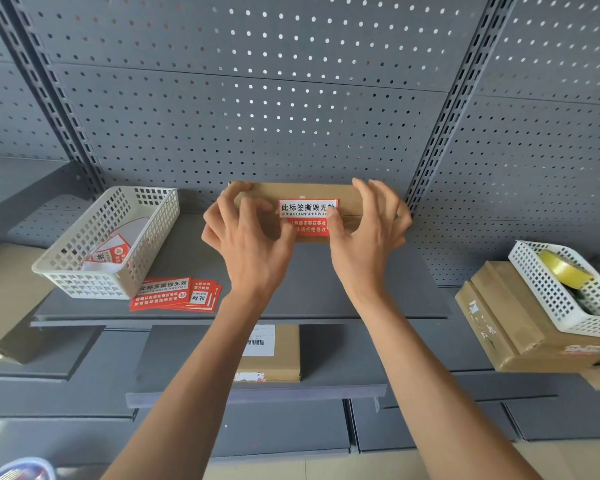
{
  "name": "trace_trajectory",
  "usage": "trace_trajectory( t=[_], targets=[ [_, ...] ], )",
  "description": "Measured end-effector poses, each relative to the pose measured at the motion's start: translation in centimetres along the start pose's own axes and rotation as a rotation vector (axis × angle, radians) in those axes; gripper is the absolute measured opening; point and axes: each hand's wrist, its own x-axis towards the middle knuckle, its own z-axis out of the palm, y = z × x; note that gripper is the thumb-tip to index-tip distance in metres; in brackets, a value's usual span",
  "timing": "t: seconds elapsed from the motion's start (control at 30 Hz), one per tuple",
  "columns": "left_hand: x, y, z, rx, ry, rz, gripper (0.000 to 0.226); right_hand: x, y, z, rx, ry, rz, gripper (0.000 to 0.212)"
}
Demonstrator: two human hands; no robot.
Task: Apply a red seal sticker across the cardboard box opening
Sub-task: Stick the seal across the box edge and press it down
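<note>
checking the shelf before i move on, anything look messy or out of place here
The spare red stickers lie in a loose, fanned pile on the shelf beside the white basket, not in it. The sticker on the box sits straight.

Seal sticker (307, 216): red field, white band, black characters, on brown cardboard box (291, 194). At 9 o'clock: white lattice basket (115, 237); below it, a fan of red-and-white stickers (174, 294). At 3 o'clock: white basket (565, 299) containing yellow tape roll (563, 266). Shelf (309, 296) and perforated back panel (257, 98): dark grey.
</note>
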Motion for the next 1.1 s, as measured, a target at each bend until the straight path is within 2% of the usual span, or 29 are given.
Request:
trace_trajectory(
  t=[0.23, 0.4, 0.53, 0.8, 1.1],
  targets=[
    [0.3, 0.7, 1.0, -0.016, 0.042, -0.055, 0.023, -0.1, -0.1, 0.7, -0.006, 0.034, 0.011, 0.045],
    [0.5, 1.3, 1.7, 0.010, 0.079, -0.101, 0.045, -0.2, -1.2, 1.7, -0.036, 0.083, 0.078, 0.055],
    [0.6, 1.5, 1.9, 0.014, 0.102, -0.106, 0.052, -0.2, -1.5, 2.2, -0.065, 0.109, 0.097, 0.059],
    [0.8, 1.3, 2.2, 0.028, 0.115, -0.115, 0.049, -0.2, -1.7, 2.6, -0.070, 0.139, 0.098, 0.061],
    [0.7, 0.8, 2.6, -0.018, 0.114, -0.112, 0.032, -0.2, -1.3, 2.6, -0.029, 0.141, 0.091, 0.051]
  ],
)
